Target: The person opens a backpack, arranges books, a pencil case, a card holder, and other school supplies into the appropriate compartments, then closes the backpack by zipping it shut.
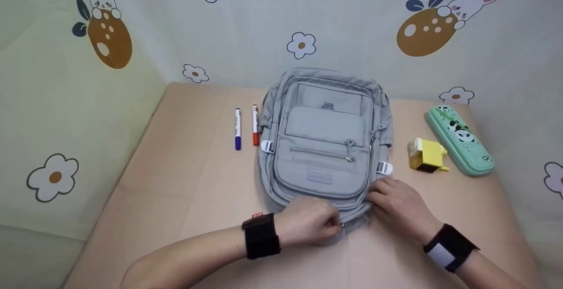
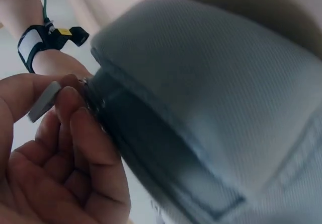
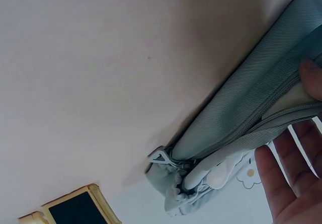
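Note:
A grey backpack (image 1: 323, 126) lies on its back on the table, front pockets facing up. Near its bottom end, my left hand (image 1: 310, 221) pinches a zipper pull, whose grey tab (image 2: 45, 101) sticks out between thumb and fingers in the left wrist view. My right hand (image 1: 400, 205) grips the fabric edge at the lower right side, below the white buckle (image 1: 385, 168). In the right wrist view its thumb (image 3: 313, 79) lies by the zipper track (image 3: 282, 90), with the fingers under the edge. The zipper there is parted, and a pale strip shows inside.
Left of the backpack lie a blue marker (image 1: 238, 128) and a red marker (image 1: 255, 126). To the right are a yellow pencil sharpener (image 1: 429, 155) with a crank and a green panda pencil case (image 1: 462, 141). A printed cloth (image 1: 352, 20) hangs behind the table (image 1: 176, 148).

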The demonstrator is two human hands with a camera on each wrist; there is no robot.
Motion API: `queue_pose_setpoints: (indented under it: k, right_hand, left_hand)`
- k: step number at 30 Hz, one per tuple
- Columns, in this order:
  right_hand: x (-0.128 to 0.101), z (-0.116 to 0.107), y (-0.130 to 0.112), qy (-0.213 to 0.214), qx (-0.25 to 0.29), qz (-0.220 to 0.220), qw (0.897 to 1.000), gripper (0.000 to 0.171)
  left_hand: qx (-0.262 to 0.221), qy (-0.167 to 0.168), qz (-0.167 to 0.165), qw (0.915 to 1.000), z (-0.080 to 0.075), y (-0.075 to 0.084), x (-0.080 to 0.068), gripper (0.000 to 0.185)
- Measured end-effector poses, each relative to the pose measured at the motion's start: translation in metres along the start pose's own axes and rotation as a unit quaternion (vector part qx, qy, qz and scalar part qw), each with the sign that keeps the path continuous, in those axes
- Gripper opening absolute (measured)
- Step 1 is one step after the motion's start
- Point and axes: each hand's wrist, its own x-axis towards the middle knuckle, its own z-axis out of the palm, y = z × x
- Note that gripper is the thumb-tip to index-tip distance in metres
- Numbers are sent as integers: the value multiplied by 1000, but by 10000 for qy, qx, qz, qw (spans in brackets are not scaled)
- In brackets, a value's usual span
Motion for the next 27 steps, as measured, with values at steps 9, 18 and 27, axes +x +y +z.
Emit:
queue_pose_setpoints:
  k: [9,18,27]
  right_hand:
    - [-1,0,-2,0,75,138,9999,27]
    - [-3,-1,-5,-30,-33,302,9995,27]
    - [2,-20,-28,-221,58,831,9963,28]
  left_hand:
    - [-242,5,544,9982,-20,-17,-28,10]
    - [415,440,254,9978,-20,-69,-57,24]
    - [348,677,195,9969,-11,-82,-62,8]
